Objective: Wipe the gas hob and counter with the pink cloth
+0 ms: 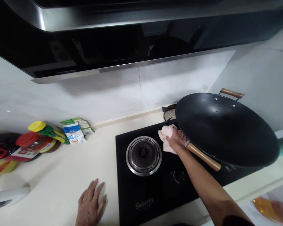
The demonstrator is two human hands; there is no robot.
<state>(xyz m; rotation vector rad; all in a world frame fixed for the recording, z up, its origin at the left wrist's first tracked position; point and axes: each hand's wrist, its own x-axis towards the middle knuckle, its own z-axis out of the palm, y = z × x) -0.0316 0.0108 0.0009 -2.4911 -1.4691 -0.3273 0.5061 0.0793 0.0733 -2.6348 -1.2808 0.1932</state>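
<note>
Holding a bunched white cloth (pixel 165 133) on the black hob (pixel 134 188), right of frame centre: the person's right hand (pixel 177 138), grip closed on it, close by a large dark wok (pixel 224 128). Wok takes up the right of the frame; its wooden handle (pixel 204 157) points to the lower right, just beside the forearm (pixel 202 180). Round steel-ringed burner (pixel 143 156) sits near the frame's middle, left of the cloth. Left hand (pixel 89 205), bottom left of centre, palm down on the pale worktop (pixel 58 175), grip wide and loosely spread. Far left: red-lidded jar (pixel 37 142), yellow-capped bottle (pixel 48 130), small packets (pixel 74 133). Dark range hood (pixel 122 47) spans the top
</note>
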